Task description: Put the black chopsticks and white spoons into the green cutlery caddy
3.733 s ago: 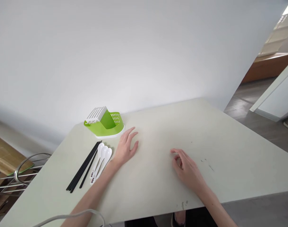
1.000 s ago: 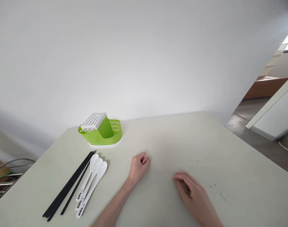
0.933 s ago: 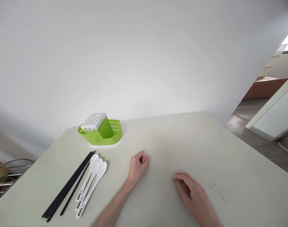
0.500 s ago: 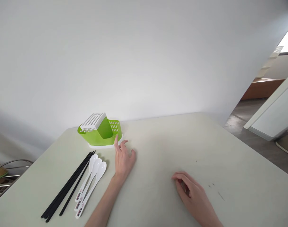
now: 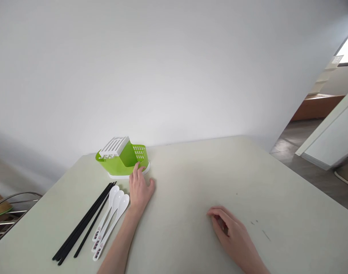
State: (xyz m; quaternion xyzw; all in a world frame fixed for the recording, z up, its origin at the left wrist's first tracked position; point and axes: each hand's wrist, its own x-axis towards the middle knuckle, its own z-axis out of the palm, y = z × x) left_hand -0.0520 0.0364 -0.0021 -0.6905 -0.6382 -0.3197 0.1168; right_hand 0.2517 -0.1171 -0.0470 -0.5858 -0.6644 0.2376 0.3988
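— Pale table (image 5: pixel 188 243), white wall (image 5: pixel 174 76). Left hand (image 5: pixel 140 191)?
— Loosely spread at the green caddy (image 5: pixel 112 166), just ahead; contact unclear.
— Spoons (image 5: pixel 118 199), chopsticks (image 5: pixel 84 222)?
— Left of that hand, likely grouped by kind.
— Right hand (image 5: pixel 232 238)?
— Slack, half-curled, nothing visible inside.

Table (image 5: pixel 191 182) with caddy (image 5: pixel 113 165), chopsticks (image 5: pixel 83 223), spoons (image 5: pixel 117 201)

A home-like room is suggested — its exact kind cannot be told. Chopsticks (image 5: pixel 82 222), spoons (image 5: pixel 118 198) and a green caddy (image 5: pixel 114 166) are set on the table (image 5: pixel 188 179); behind it a plain wall (image 5: pixel 174 76) is seen, left of it a wire rack (image 5: pixel 11 213), right of it grey flooring (image 5: pixel 302 131).
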